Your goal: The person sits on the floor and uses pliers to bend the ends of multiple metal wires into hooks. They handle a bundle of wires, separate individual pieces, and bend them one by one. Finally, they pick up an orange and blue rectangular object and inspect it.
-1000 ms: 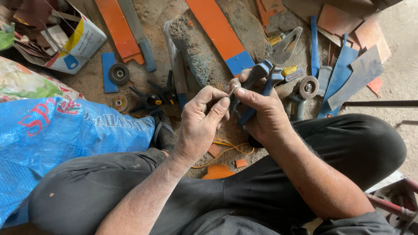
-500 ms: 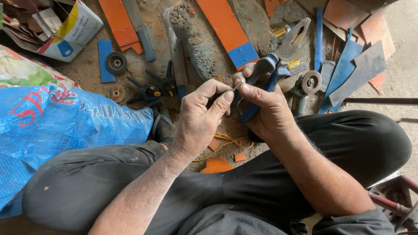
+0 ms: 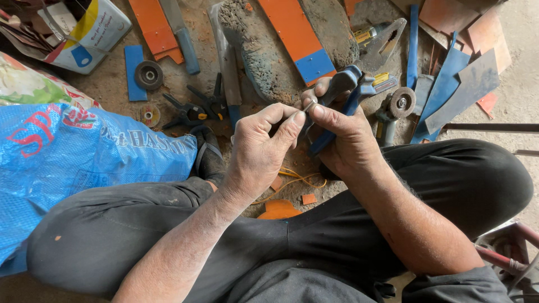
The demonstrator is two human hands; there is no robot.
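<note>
Item, centre of the frame: a blue-handled tool (image 3: pixel 337 104), seemingly pliers or a riveter, is being gripped in the right hand (image 3: pixel 342 137), the fingers being wrapped fully round its handles, with a small metal ring-like piece (image 3: pixel 310 104) being pressed at the thumb tip. The left hand (image 3: pixel 259 148) is being held just beside it, thumb and forefinger being pinched nearly shut towards that same small piece; whether it is actually being held there cannot be told. Compared with the earlier views, both hands are being kept in the same close pairing, while the surrounding ground is being shown shifted slightly lower and left, suggesting only head movement; the fine work at the tool's head is judged as being continued, not finished. Upper centre: an orange and blue strip (image 3: pixel 295 36) is lying flat. Upper right: an angle grinder (image 3: pixel 396 106) is resting near the tool. Upper left: a grinding disc (image 3: pixel 149 74) and dark snips (image 3: pixel 193 109) are lying apart. Left edge: a blue woven sack (image 3: pixel 67 157) is lying against the knee.
</note>
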